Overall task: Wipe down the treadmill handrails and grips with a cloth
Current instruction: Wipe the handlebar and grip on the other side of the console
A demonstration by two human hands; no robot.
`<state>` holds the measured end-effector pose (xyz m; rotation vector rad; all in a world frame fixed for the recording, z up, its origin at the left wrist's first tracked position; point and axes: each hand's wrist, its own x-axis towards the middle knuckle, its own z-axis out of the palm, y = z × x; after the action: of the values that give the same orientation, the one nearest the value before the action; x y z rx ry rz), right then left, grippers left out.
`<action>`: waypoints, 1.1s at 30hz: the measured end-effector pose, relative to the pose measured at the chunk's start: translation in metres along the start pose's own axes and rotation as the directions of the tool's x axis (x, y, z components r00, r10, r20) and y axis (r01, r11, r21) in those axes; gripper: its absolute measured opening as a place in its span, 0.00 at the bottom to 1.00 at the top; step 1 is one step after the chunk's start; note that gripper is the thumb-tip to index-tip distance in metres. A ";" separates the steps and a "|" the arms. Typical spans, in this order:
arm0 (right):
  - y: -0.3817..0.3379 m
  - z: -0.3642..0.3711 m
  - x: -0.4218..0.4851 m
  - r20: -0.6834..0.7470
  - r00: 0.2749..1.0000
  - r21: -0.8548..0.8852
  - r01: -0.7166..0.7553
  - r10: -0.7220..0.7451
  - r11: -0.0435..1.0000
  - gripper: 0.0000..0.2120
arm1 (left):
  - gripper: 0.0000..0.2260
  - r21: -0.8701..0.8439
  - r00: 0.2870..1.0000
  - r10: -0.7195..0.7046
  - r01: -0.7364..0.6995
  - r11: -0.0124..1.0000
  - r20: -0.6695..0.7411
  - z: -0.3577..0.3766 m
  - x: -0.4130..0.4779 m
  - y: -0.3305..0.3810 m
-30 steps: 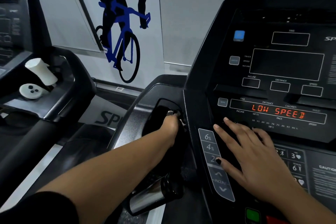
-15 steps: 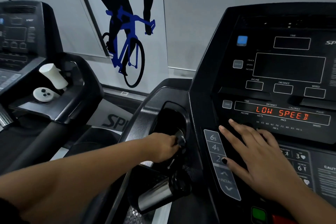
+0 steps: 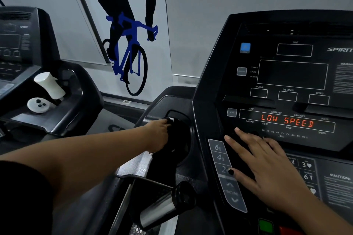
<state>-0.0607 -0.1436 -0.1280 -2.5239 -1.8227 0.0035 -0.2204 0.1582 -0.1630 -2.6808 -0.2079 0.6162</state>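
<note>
Two hands: left hand (image 3: pixel 157 135) curls round dark bunched cloth (image 3: pixel 170 149) inside black console-side recess (image 3: pixel 181 118), apparently wiping; right hand (image 3: pixel 267 170), flat and spread, likely braces on black treadmill console (image 3: pixel 210 91) above chrome cylindrical handgrip (image 3: pixel 158 210).

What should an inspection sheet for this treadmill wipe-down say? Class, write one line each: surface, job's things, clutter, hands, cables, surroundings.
Surface: treadmill console, display reads LOW SPEED.
Job's things: chrome handrail grip below the hands, untouched; no cloth plainly visible, and the shape at the left hand is too dark to tell.
Clutter: white bottle and white round device on the neighbouring tray.
Hands: left hand reaches into the cup-holder recess, fingers hidden; right hand flat on the console, fingers straight.
Cables: nothing seen.
Surroundings: second treadmill; cyclist wall graphic.
</note>
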 end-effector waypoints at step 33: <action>-0.001 0.006 -0.002 -0.051 0.999 -0.028 -0.003 0.002 1.000 0.32 | 0.18 -0.298 0.631 -0.420 -0.296 -0.908 0.652 -0.062 0.032 0.047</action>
<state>-0.0620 -0.1448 -0.1338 -2.5204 -1.8141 -0.0859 -0.1614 0.1015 -0.1430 0.5786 1.1576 0.6812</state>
